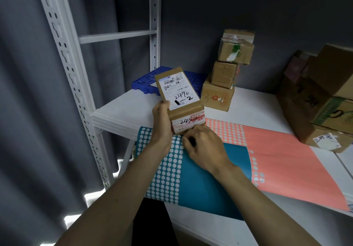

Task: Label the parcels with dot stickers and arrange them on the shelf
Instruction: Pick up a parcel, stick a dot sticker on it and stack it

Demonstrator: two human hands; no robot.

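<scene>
left hand (162, 123) is wrapped round the left side of the parcel (180, 96), holding it just above the blue sheet (202, 179). its long axis runs near to far. right hand (202, 146) is curled at the near end face, right under it; can't tell if it's pinching a sticker.

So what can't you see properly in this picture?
- Head view: whether the right hand holds a sticker; its curled fingers hide the tips.
- The parcel bottom edge, covered by both hands; the left hand grips its side.
- Small print on the parcel label: too small and blurred.
- The boxes on the right, cut off by the picture edge.
- The blue crate, mostly behind the parcel.
</scene>
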